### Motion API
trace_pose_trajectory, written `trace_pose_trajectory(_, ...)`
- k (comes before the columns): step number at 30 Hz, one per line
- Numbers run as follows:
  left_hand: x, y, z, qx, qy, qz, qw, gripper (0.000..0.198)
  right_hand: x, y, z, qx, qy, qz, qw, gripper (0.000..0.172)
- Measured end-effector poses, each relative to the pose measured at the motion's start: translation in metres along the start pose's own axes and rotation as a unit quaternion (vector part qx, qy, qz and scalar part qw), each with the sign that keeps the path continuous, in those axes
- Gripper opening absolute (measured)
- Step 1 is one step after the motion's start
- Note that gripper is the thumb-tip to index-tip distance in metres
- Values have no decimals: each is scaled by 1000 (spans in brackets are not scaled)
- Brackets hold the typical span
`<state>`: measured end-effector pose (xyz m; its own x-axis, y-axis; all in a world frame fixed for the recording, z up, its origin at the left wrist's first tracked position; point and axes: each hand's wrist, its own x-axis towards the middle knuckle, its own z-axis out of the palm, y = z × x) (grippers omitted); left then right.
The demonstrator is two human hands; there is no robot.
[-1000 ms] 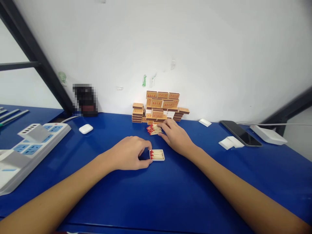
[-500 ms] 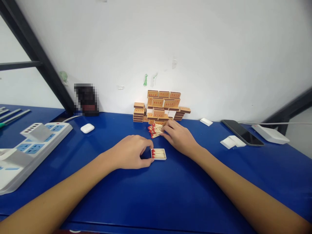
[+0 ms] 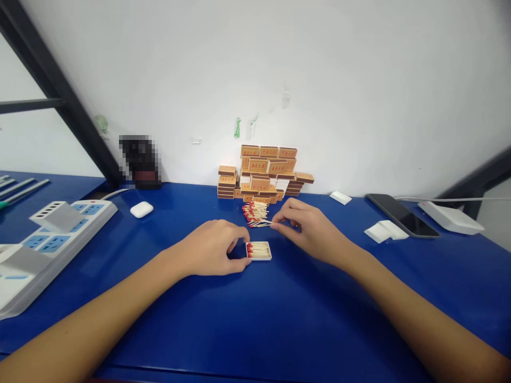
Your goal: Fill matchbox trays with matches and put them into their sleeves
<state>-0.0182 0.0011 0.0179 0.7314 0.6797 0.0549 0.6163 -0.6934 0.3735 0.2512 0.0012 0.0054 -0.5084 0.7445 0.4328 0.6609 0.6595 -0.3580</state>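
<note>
My left hand (image 3: 217, 249) grips the left end of a small white matchbox tray (image 3: 264, 258) between thumb and forefinger, the tray lying flat on the blue table. Red-headed matches (image 3: 259, 249) lie side by side in the tray, heads to the left. Beyond it is a loose pile of matches (image 3: 254, 211), also red-headed. To the right of the pile, my right hand (image 3: 305, 227) pinches the plain end of a match (image 3: 265, 222) between thumb and fingertips; that match points left, along the pile's near edge.
Stacked matchboxes (image 3: 268, 166) stand against the wall behind the pile. A phone (image 3: 401, 215), white adapters (image 3: 386, 231) and a white box (image 3: 451, 217) lie on the right. On the left are a power strip (image 3: 64, 239) and a white earbud case (image 3: 141, 209).
My right hand has drawn back rightward from the pile, with a match now showing between its fingertips. My left hand keeps its hold on the tray.
</note>
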Motion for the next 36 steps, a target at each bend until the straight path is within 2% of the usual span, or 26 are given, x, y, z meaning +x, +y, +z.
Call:
trace_pose_trajectory(4, 1, -2, 0, -5, 1, -7, 1000, 26, -5, -16, -8, 24, -83, -1, 996, 10)
trace_pose_trajectory(6, 1, -3, 0, -6, -1, -10, 1000, 25, -7, -21, -6, 7, -102, -4, 995, 10)
trace_pose_trajectory(12, 0, 0, -1, -4, -11, -17, 1000, 25, -8, -26, 1, -37, -100, -23, 994, 7)
trace_pose_trajectory(21, 1, 1, -2, -9, -10, -14, 1000, 23, -9, -31, 4, 4, -123, -18, 992, 11)
trace_pose_trajectory(26, 1, 2, -1, -1, -9, -13, 1000, 24, -10, -30, 7, -6, -96, -4, 995, 9)
trace_pose_trajectory(36, 2, 2, -1, 0, -9, -13, 1000, 24, -10, -29, 13, -23, -83, -22, 996, 10)
